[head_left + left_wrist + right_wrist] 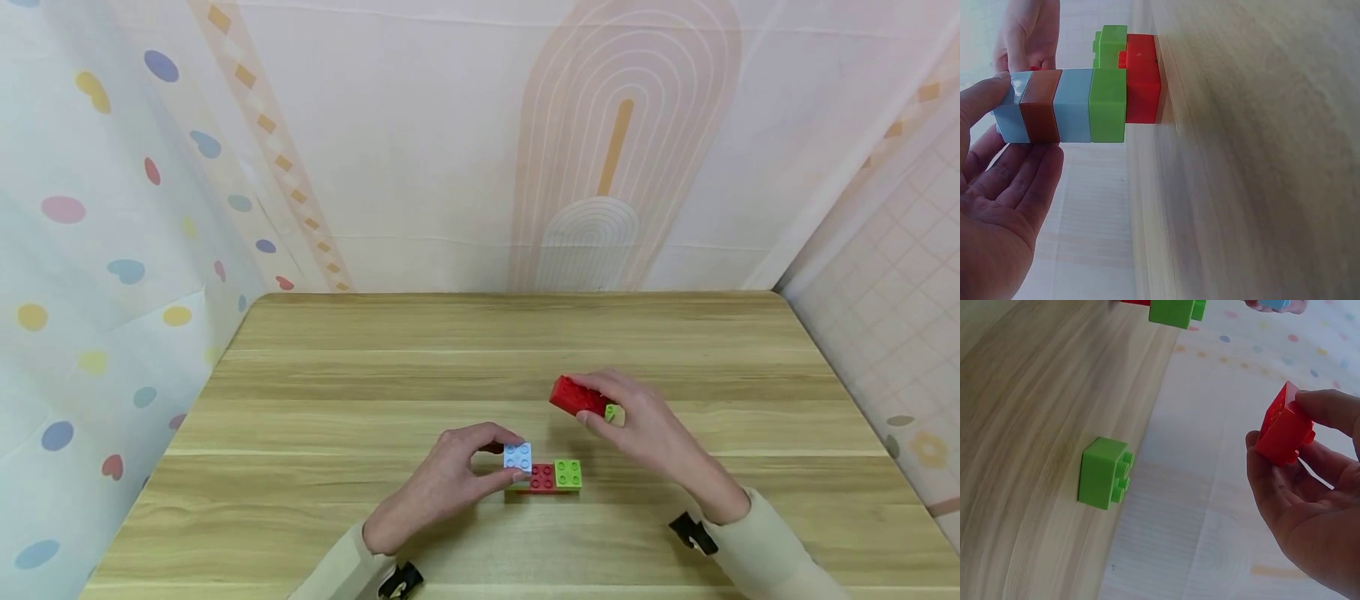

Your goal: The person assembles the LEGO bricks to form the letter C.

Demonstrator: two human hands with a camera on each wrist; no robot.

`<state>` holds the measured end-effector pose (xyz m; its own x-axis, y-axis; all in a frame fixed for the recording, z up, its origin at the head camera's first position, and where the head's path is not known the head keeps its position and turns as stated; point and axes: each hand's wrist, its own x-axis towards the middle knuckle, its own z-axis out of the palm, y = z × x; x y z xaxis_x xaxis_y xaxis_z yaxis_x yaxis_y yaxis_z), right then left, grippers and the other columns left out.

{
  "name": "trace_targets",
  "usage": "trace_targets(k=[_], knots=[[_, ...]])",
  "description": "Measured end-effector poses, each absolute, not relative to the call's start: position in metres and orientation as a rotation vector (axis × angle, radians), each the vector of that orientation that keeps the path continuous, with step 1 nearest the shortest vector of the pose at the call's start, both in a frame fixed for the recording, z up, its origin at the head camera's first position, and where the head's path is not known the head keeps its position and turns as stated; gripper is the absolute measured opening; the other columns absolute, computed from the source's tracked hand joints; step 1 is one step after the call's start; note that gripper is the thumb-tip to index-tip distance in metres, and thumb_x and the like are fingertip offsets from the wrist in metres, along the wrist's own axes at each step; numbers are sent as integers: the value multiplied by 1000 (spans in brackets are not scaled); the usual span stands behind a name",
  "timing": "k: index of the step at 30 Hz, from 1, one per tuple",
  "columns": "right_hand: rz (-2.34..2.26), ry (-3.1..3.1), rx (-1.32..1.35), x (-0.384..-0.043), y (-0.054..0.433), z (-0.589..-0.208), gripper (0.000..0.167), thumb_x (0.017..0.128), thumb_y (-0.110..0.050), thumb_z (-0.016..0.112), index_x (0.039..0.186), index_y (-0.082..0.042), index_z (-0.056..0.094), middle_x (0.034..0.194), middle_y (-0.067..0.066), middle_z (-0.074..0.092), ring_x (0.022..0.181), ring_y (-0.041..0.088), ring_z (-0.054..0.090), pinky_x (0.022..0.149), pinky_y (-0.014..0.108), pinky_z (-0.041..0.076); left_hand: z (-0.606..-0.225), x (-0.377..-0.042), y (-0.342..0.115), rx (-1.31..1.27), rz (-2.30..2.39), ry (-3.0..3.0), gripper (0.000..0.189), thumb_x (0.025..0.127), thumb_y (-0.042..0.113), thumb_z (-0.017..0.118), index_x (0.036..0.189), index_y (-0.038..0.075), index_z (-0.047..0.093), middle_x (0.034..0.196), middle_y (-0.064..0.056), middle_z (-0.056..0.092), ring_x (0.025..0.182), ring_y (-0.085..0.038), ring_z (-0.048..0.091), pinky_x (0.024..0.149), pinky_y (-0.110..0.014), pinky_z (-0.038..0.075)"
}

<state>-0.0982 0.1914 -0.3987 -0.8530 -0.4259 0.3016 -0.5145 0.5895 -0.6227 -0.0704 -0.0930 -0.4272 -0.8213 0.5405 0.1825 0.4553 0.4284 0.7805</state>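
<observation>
My left hand point(450, 471) pinches the top light blue toy brick point(517, 456) of a small tower, thumb on one side and fingers on the other. Under it, in the left wrist view, come a brown brick point(1041, 115), a second light blue brick point(1074, 106) and a green brick point(1108, 106). The tower stands on one end of a long red base brick point(1143, 81); another green brick point(567, 472) sits at the base's other end. My right hand point(648, 425) holds a red brick point(573, 396) tilted in the air, between thumb and fingers.
A loose green brick point(1102, 474) lies on the wooden table point(337, 433) below the right hand, mostly hidden by it in the head view. Patterned cloth point(420, 150) hangs behind the table's far edge and along both sides.
</observation>
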Motion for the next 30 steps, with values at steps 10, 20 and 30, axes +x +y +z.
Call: trace_targets(k=[10,20,30], knots=[[1137,-2646,886,-88,187,-396,46,91,-8,79,135,-6,67,127,9,69,104,22,67,83,47,61,-428,-69,-92,931,1376,2584,28,92,20,81,117,12,73,113,5,75,101,-12,69,90,-40,60],[1128,-2601,969,-81,183,-396,46,90,-5,79,134,-7,68,130,9,69,111,26,68,86,43,61,-428,-69,-93,935,1379,2589,28,92,20,82,116,12,73,110,5,75,101,-13,69,90,-40,60],[1147,-2663,1026,-75,179,-398,42,94,-12,78,135,-13,69,130,5,68,113,22,67,90,43,59,-428,-69,-93,920,1376,2591,28,92,19,82,117,11,72,109,5,74,100,-13,69,90,-41,60]])
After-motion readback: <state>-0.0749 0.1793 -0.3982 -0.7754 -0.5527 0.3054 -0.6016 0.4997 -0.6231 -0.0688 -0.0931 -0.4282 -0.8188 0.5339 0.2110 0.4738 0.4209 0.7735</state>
